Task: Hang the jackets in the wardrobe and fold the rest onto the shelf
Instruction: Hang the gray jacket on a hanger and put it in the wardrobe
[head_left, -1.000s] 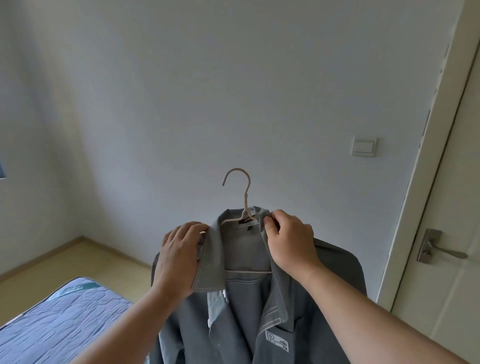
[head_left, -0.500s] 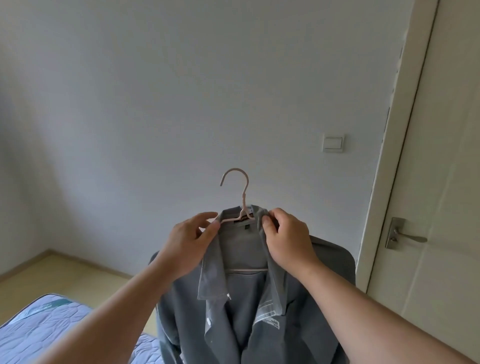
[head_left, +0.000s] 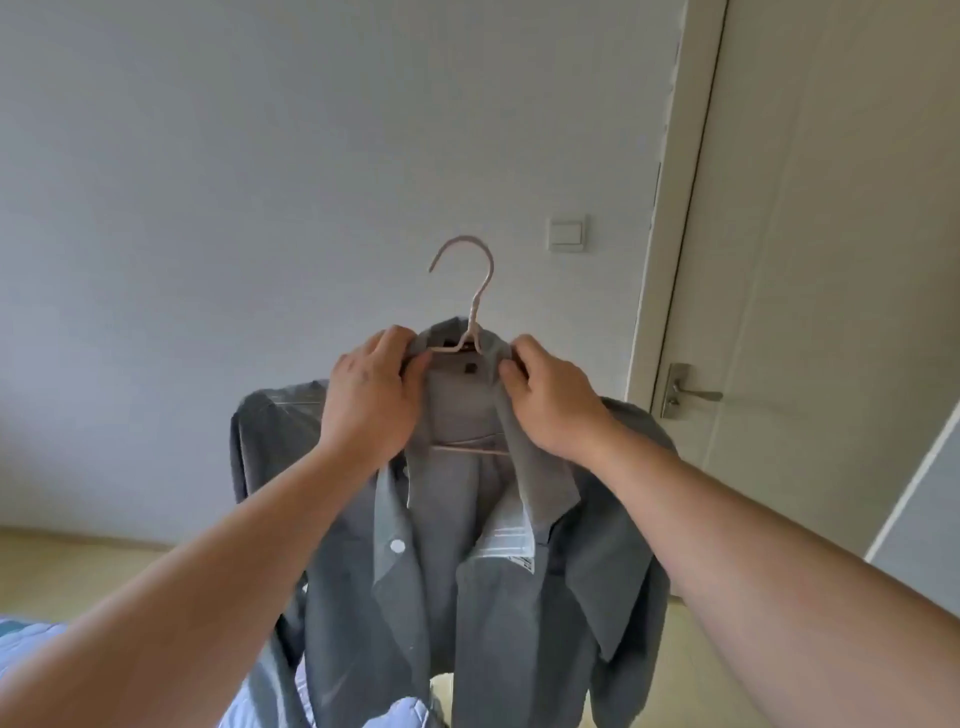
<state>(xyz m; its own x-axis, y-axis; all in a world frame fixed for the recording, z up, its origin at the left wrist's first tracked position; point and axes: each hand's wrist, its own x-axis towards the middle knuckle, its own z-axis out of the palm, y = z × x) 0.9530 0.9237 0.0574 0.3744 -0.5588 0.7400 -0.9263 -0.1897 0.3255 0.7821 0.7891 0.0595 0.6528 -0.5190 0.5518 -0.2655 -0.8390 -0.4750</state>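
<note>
A grey jacket (head_left: 498, 582) hangs open on a pale pink hanger (head_left: 474, 291), held up in front of me before the wall. My left hand (head_left: 371, 400) grips the left side of the collar beside the hanger's neck. My right hand (head_left: 550, 400) grips the right side of the collar, fingers curled over the fabric. The hook stands free above the collar. The jacket's lower part runs out of the frame. No wardrobe or shelf is in view.
A closed white door (head_left: 831, 260) with a metal lever handle (head_left: 691, 395) stands at the right. A light switch (head_left: 567, 234) sits on the grey wall. A blue quilted mattress (head_left: 31, 644) shows at the lower left, over a wooden floor (head_left: 104, 561).
My left hand has moved from the collar's outer edge up to the hanger's neck and closed on the collar. The view has swung right, bringing the door further into frame.
</note>
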